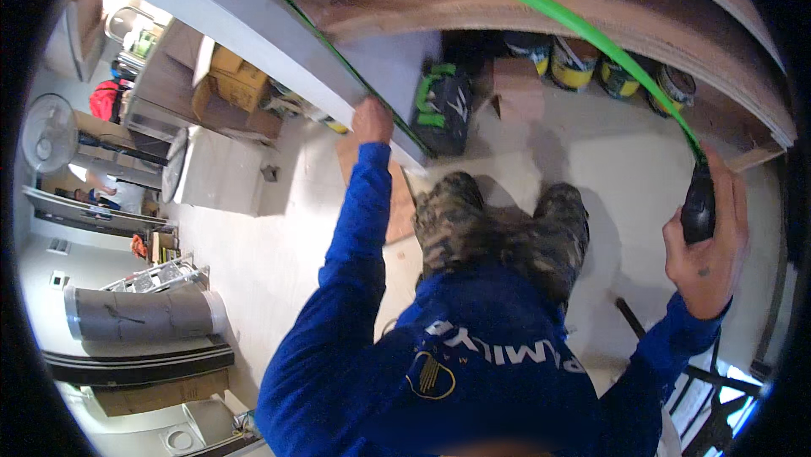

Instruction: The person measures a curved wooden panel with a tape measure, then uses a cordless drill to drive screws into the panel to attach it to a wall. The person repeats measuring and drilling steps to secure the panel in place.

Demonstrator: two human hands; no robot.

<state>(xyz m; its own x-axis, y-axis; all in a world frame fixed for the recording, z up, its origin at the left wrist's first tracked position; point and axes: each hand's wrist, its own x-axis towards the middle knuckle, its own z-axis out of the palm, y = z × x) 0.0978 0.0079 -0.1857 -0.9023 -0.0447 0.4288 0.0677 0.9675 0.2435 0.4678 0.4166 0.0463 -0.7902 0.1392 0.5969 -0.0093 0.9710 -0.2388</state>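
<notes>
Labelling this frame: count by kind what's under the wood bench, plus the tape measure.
Paint cans: 4
Tool bag: 1
Cardboard box: 1
Tape measure: 1
Total: 7

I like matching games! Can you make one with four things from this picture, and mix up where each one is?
Things:
1. bright green tape measure blade
2. black tape measure case
3. round yellow paint cans
4. grey rolled-up sheet

Places:
A. on the floor at far left
B. in the right hand
C. stretched over the big brown wooden board
D. lined up on the floor under the board

Pairs: 1-C, 2-B, 3-D, 4-A
</notes>
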